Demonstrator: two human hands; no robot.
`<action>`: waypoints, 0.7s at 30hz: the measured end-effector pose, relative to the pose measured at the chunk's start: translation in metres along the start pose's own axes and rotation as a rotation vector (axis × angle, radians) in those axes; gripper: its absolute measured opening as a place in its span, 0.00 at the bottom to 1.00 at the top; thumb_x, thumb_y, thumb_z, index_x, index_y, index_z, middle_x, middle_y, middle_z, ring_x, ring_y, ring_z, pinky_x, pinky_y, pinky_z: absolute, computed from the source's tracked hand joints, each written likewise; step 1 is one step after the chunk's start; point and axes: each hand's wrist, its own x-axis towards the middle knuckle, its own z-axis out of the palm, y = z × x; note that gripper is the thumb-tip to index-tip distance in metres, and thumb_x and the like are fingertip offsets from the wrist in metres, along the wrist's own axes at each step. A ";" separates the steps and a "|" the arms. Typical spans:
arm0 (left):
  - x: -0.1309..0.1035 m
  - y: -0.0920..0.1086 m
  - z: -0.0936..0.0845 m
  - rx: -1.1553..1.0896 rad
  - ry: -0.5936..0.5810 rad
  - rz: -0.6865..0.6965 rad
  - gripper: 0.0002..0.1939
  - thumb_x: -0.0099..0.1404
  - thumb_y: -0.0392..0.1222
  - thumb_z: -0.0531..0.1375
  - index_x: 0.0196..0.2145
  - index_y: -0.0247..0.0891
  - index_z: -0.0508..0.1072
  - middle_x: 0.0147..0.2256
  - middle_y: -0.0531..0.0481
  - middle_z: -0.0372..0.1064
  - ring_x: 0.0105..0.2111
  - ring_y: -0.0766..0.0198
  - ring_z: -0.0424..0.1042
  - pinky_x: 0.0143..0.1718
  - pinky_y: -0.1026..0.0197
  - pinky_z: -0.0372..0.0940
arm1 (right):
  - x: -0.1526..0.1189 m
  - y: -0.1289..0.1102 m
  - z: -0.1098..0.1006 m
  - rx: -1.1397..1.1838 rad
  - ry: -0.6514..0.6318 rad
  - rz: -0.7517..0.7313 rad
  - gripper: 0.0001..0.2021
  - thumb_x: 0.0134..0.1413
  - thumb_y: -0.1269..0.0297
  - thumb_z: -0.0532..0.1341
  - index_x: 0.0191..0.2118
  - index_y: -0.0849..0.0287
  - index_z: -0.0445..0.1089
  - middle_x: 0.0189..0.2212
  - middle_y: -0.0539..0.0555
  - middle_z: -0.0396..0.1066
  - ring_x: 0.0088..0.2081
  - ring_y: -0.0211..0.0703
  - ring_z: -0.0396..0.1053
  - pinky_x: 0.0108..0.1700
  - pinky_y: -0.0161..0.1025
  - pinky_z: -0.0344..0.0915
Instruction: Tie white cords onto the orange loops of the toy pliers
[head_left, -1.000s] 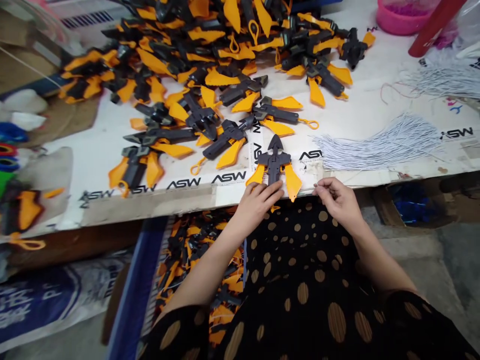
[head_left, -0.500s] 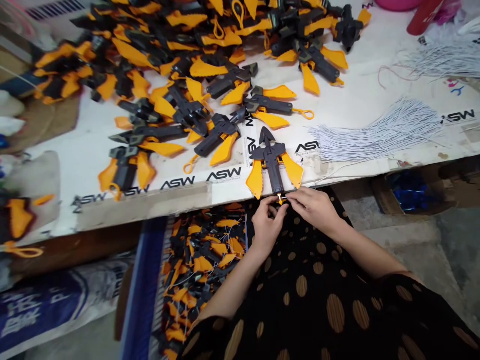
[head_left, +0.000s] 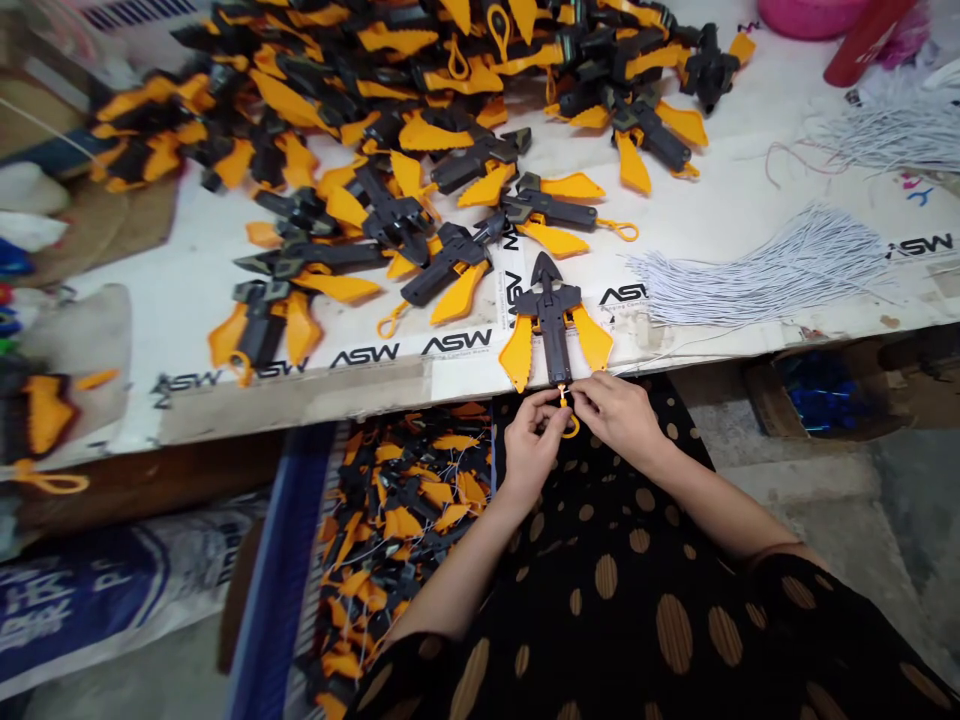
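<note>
A dark grey toy [head_left: 551,325] with an arrow-shaped tip and two orange wings lies on the table's front edge, its tip pointing away from me. From its near end a short white string [head_left: 562,392] runs to an orange pull ring [head_left: 573,428] just off the edge. My left hand [head_left: 531,440] is closed, thumb and forefinger pinching the stem of the ring. Close beside it, my right hand [head_left: 619,412] is closed in a pinch at the white string by the toy's end; its fingertips partly hide what they grip.
A heap of similar toys [head_left: 420,130] covers the back and left of the table [head_left: 360,380]. Bundles of white strings [head_left: 765,265] lie on the right. Below the edge, a blue crate [head_left: 259,600] holds many more toys. A carton [head_left: 832,395] stands lower right.
The orange pull ring now shows below my fingers, where it was mostly hidden. My right fingertips have shifted slightly up toward the toy's end. The whole view has shifted a little.
</note>
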 end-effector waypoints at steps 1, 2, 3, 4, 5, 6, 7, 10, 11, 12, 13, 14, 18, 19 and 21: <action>0.000 0.001 -0.001 -0.010 -0.004 -0.009 0.17 0.67 0.51 0.63 0.48 0.37 0.72 0.27 0.53 0.75 0.28 0.66 0.75 0.36 0.64 0.69 | 0.001 -0.001 0.000 0.013 0.005 0.003 0.08 0.66 0.69 0.57 0.42 0.58 0.75 0.34 0.54 0.75 0.34 0.40 0.72 0.37 0.35 0.62; 0.001 0.002 -0.001 -0.023 -0.006 -0.014 0.17 0.68 0.51 0.62 0.48 0.37 0.72 0.28 0.53 0.76 0.29 0.66 0.76 0.37 0.64 0.69 | 0.001 -0.002 0.001 0.027 0.007 0.005 0.08 0.66 0.69 0.58 0.41 0.57 0.75 0.34 0.53 0.75 0.34 0.40 0.72 0.37 0.34 0.62; 0.001 0.003 -0.001 -0.039 -0.007 -0.018 0.17 0.68 0.52 0.61 0.47 0.36 0.72 0.27 0.52 0.76 0.29 0.65 0.76 0.37 0.63 0.70 | 0.001 -0.003 0.001 0.039 0.005 0.009 0.07 0.66 0.69 0.58 0.40 0.57 0.75 0.34 0.53 0.75 0.33 0.39 0.72 0.37 0.34 0.62; 0.002 0.005 -0.002 -0.058 -0.011 -0.021 0.17 0.69 0.52 0.61 0.47 0.36 0.72 0.28 0.52 0.76 0.30 0.65 0.76 0.38 0.63 0.70 | 0.002 -0.004 0.001 0.051 0.002 0.012 0.07 0.66 0.69 0.58 0.40 0.57 0.74 0.33 0.52 0.75 0.33 0.39 0.71 0.37 0.34 0.62; 0.003 0.005 -0.002 -0.081 -0.015 -0.024 0.17 0.69 0.53 0.60 0.47 0.36 0.72 0.28 0.52 0.76 0.30 0.65 0.76 0.38 0.63 0.70 | 0.002 -0.006 0.001 0.064 -0.003 0.018 0.06 0.65 0.68 0.59 0.39 0.57 0.74 0.33 0.52 0.75 0.33 0.39 0.72 0.37 0.33 0.62; 0.004 0.005 -0.002 -0.103 -0.019 -0.029 0.17 0.69 0.53 0.60 0.46 0.37 0.72 0.29 0.51 0.76 0.30 0.65 0.76 0.37 0.63 0.70 | 0.002 -0.007 0.000 0.081 -0.007 0.028 0.06 0.65 0.68 0.59 0.40 0.57 0.74 0.33 0.52 0.75 0.33 0.39 0.72 0.37 0.33 0.62; 0.006 0.005 -0.003 -0.122 -0.024 -0.035 0.17 0.69 0.54 0.60 0.46 0.37 0.72 0.31 0.50 0.77 0.30 0.65 0.76 0.36 0.63 0.70 | 0.002 -0.007 0.000 0.104 -0.014 0.041 0.06 0.65 0.68 0.59 0.40 0.58 0.74 0.34 0.52 0.75 0.33 0.39 0.72 0.37 0.33 0.63; 0.012 0.001 -0.006 -0.132 -0.070 -0.067 0.18 0.69 0.55 0.59 0.45 0.37 0.72 0.33 0.50 0.77 0.28 0.65 0.75 0.31 0.65 0.69 | 0.001 -0.008 -0.001 0.172 -0.037 0.070 0.08 0.67 0.69 0.57 0.45 0.58 0.73 0.39 0.54 0.77 0.37 0.40 0.75 0.39 0.33 0.65; 0.014 0.000 -0.008 -0.105 -0.104 -0.077 0.18 0.69 0.56 0.58 0.45 0.37 0.72 0.32 0.50 0.76 0.26 0.66 0.74 0.29 0.65 0.68 | 0.001 -0.008 0.000 0.170 -0.042 0.066 0.09 0.68 0.69 0.56 0.47 0.58 0.72 0.40 0.54 0.77 0.39 0.41 0.76 0.40 0.33 0.66; 0.017 -0.001 -0.010 -0.056 -0.140 -0.079 0.18 0.70 0.56 0.58 0.45 0.37 0.72 0.31 0.51 0.76 0.25 0.66 0.73 0.28 0.65 0.67 | 0.001 -0.008 0.000 0.152 -0.043 0.057 0.09 0.68 0.69 0.55 0.49 0.58 0.72 0.42 0.55 0.77 0.40 0.42 0.76 0.41 0.34 0.66; 0.019 -0.002 -0.012 0.006 -0.170 -0.070 0.18 0.70 0.56 0.57 0.45 0.37 0.72 0.29 0.52 0.75 0.24 0.66 0.73 0.27 0.65 0.66 | 0.001 -0.007 0.000 0.125 -0.046 0.046 0.10 0.69 0.68 0.55 0.49 0.58 0.71 0.42 0.55 0.78 0.41 0.42 0.76 0.41 0.35 0.66; 0.022 -0.002 -0.014 0.074 -0.189 -0.051 0.18 0.71 0.55 0.56 0.44 0.37 0.73 0.29 0.52 0.75 0.24 0.66 0.72 0.28 0.66 0.65 | 0.002 -0.007 0.000 0.095 -0.048 0.040 0.10 0.70 0.67 0.54 0.49 0.58 0.71 0.42 0.55 0.78 0.41 0.43 0.77 0.41 0.35 0.66; 0.029 0.003 -0.018 0.245 -0.204 0.079 0.16 0.72 0.51 0.55 0.41 0.37 0.76 0.31 0.51 0.76 0.29 0.66 0.73 0.32 0.66 0.64 | 0.005 -0.008 -0.005 0.027 -0.065 0.034 0.10 0.71 0.64 0.54 0.50 0.58 0.71 0.41 0.54 0.77 0.39 0.42 0.76 0.38 0.34 0.66; 0.030 0.005 -0.019 0.259 -0.209 0.112 0.16 0.72 0.49 0.54 0.40 0.37 0.77 0.31 0.51 0.76 0.30 0.66 0.73 0.33 0.66 0.64 | 0.007 -0.009 -0.007 0.008 -0.065 0.017 0.11 0.71 0.62 0.55 0.51 0.58 0.71 0.44 0.55 0.76 0.40 0.41 0.76 0.37 0.33 0.66; 0.031 0.008 -0.018 0.279 -0.213 0.172 0.15 0.72 0.47 0.54 0.39 0.37 0.77 0.31 0.50 0.76 0.29 0.66 0.73 0.34 0.66 0.65 | 0.010 -0.011 -0.010 -0.044 -0.070 -0.045 0.14 0.71 0.59 0.55 0.53 0.56 0.72 0.47 0.57 0.73 0.41 0.40 0.75 0.35 0.33 0.66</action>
